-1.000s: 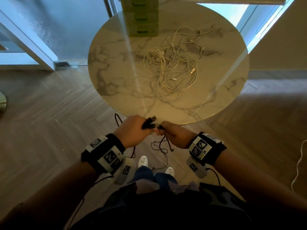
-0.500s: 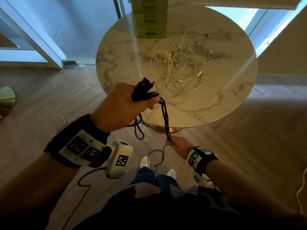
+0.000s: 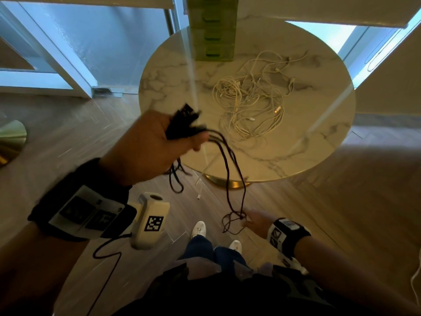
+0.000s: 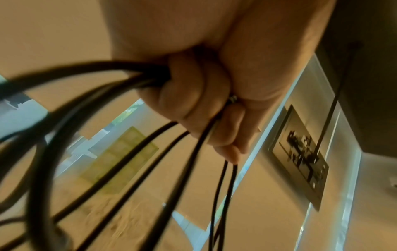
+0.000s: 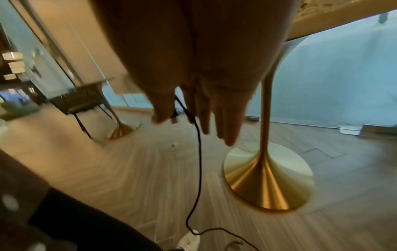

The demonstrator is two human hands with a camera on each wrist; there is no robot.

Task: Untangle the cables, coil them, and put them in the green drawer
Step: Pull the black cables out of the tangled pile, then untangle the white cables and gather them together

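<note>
Left hand (image 3: 157, 142) raised off the table's near edge, fist clamped on the black cables (image 3: 230, 165). Strands hang near-vertical to the right hand (image 3: 255, 221), low, fingers mostly extended, thumb and forefinger apparently pinching a strand. Green drawer (image 3: 213, 30) at far edge; left hand nearer.

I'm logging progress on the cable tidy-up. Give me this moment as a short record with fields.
left hand: raised, grips a bunch of black cables
right hand: low near the floor, fingers extended, at the cables' lower knot; grip unclear
white cables: tangled on the marble table
green drawer: unit at the table's far edge, drawers closed
stage: untangling; nothing stored yet
</note>
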